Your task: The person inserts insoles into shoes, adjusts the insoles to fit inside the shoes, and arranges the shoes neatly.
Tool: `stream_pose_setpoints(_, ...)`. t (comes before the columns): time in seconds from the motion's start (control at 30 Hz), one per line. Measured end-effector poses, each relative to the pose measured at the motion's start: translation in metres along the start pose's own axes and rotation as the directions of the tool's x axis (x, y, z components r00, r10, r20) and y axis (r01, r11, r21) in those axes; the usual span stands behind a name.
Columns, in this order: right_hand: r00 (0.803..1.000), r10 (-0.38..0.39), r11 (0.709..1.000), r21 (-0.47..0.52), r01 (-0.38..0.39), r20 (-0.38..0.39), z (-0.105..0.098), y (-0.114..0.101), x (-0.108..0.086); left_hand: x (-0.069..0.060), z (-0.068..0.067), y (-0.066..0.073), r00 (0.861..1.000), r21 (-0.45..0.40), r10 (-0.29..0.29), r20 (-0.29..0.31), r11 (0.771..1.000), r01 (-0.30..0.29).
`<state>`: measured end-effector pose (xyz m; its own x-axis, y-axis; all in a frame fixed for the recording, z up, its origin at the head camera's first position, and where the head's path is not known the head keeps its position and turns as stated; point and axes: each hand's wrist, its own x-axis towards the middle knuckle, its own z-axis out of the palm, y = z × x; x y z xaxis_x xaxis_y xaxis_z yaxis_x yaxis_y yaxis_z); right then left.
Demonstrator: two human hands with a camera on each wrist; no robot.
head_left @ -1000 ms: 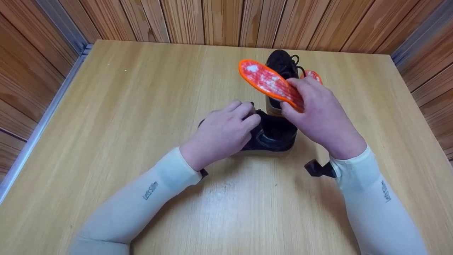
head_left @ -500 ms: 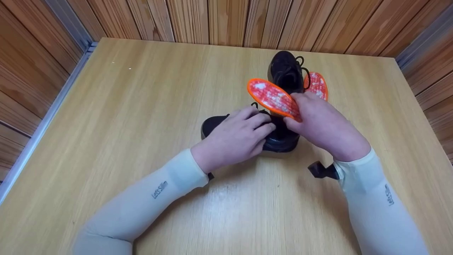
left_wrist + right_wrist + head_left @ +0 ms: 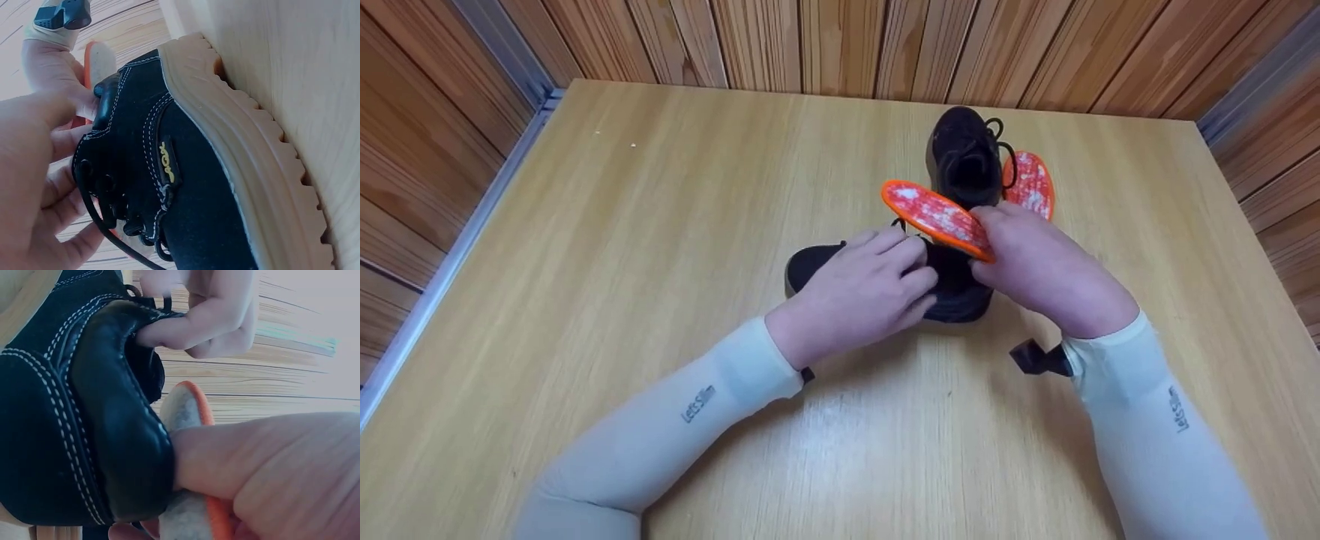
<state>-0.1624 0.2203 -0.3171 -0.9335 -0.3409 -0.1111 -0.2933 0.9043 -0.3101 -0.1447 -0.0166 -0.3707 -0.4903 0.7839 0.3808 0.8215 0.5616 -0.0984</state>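
A black shoe (image 3: 812, 266) lies sideways at the table's middle, toe to the left; its tan sole and yellow mark show in the left wrist view. My left hand (image 3: 859, 292) lies over it, curled fingers gripping the upper at the opening (image 3: 147, 365). Above the heel, my right hand (image 3: 1054, 266) pinches a red and white insole (image 3: 937, 213) with an orange rim, its pale underside (image 3: 183, 408) facing the right wrist camera. The insole is outside the shoe, tilted, its free end pointing left.
Behind stands a second black shoe (image 3: 949, 142) with looped laces, toe toward the wall. Another red insole (image 3: 1031, 184) lies right of it, partly hidden by my right hand. Wood panels (image 3: 840, 45) border the back of the table (image 3: 697, 187).
My right hand and the insole have moved down toward the shoe opening, and the insole lies flatter. My left hand has shifted right along the shoe, leaving the toe in view.
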Motion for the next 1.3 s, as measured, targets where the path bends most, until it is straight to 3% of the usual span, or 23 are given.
stream_pose_setpoints(0.1,0.999,-0.032,0.999,-0.008,0.032,-0.022,0.001,-0.001,0.0,0.001,-0.005,-0.004,0.999,-0.146,-0.049,0.004,0.988,0.049)
stream_pose_setpoints(0.23,0.999,-0.04,0.999,-0.015,0.039,-0.022,0.002,-0.002,0.001,0.0,-0.008,-0.013,0.986,-0.318,-0.166,0.012,0.934,0.161)
stream_pose_setpoints(0.4,1.0,-0.024,1.0,-0.018,0.024,-0.007,0.002,-0.003,0.002,0.003,0.0,-0.022,0.969,-0.372,-0.244,0.033,0.897,0.239)
stream_pose_setpoints(0.5,1.0,-0.027,0.999,-0.024,0.027,-0.006,0.002,-0.002,0.002,0.006,0.004,-0.026,0.971,-0.352,-0.225,0.082,0.905,0.24)
stream_pose_setpoints(0.63,1.0,-0.021,0.999,-0.028,0.021,-0.002,0.002,-0.002,0.002,0.011,0.006,-0.029,0.971,-0.287,-0.174,0.166,0.933,0.216)
stream_pose_setpoints(0.8,1.0,-0.017,0.999,-0.031,0.017,-0.001,0.002,0.001,0.002,0.019,0.005,-0.022,0.96,-0.074,-0.138,0.245,0.984,0.16)
stream_pose_setpoints(0.97,0.999,-0.031,0.999,-0.037,0.03,-0.033,0.005,0.001,-0.001,0.026,0.003,-0.013,0.935,0.112,-0.167,0.312,0.984,0.138)
stream_pose_setpoints(1.07,0.999,-0.037,0.999,-0.037,0.035,-0.037,0.006,0.001,-0.001,0.027,0.002,-0.012,0.931,0.123,-0.181,0.316,0.981,0.149)
stream_pose_setpoints(1.2,0.999,-0.041,0.999,-0.033,0.04,-0.028,0.007,-0.001,0.001,0.024,0.0,-0.015,0.954,0.08,-0.171,0.246,0.985,0.156)
stream_pose_setpoints(1.3,0.999,-0.038,0.999,-0.024,0.037,-0.026,0.006,-0.003,0.002,0.021,-0.005,-0.023,0.962,0.022,-0.156,0.226,0.988,0.155)
